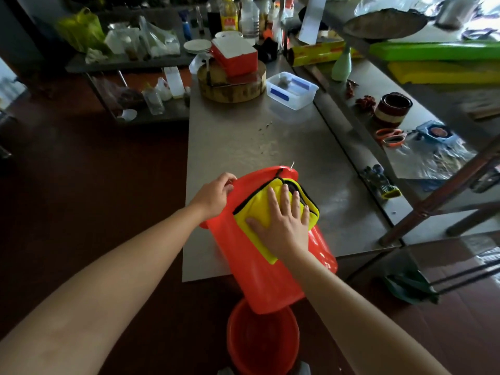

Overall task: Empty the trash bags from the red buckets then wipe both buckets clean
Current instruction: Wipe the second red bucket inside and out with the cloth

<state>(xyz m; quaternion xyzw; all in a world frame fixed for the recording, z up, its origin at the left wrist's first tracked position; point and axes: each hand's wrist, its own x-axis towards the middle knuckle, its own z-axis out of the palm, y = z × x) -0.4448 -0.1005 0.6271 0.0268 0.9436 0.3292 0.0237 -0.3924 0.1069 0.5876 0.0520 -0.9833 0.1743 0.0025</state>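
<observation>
A red bucket point(259, 274) lies tilted on its side over the near edge of the steel table point(243, 136), its rim toward the table. My left hand point(213, 196) grips the bucket's rim at the left. My right hand point(284, 217) presses a yellow cloth point(257, 209) with a black edge flat against the bucket's outer wall, fingers spread and straight. A second red bucket point(262, 339) stands upright on the floor below, partly hidden by the first.
On the table's far end sit a round wooden chopping block point(232, 87) with a red box point(235, 56) on it and a clear plastic tub point(292, 90). A cluttered shelf unit point(422, 163) runs along the right. Dark red floor lies to the left.
</observation>
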